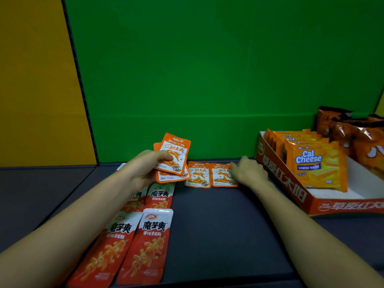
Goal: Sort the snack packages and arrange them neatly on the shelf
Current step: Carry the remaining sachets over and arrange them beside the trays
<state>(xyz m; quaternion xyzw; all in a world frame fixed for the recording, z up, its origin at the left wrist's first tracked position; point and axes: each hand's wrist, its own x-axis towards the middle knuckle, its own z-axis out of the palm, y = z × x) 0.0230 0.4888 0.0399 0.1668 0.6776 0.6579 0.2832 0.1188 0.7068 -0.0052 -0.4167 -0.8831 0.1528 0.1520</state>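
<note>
Head view: left hand (pixel 143 169) pinches two orange packets (pixel 174 156); right hand (pixel 250 172), fingers loose, presses a flat packet (pixel 221 175) just left of the red tray (pixel 291 190).

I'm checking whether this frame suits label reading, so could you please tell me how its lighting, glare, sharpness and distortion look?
Head view: even light; sheen on the white seal of the nearest red packet; Cal Cheese packet print sharp, the orange packets in the left hand softer; wide-angle bending tilts the edges of the green wall.
</note>
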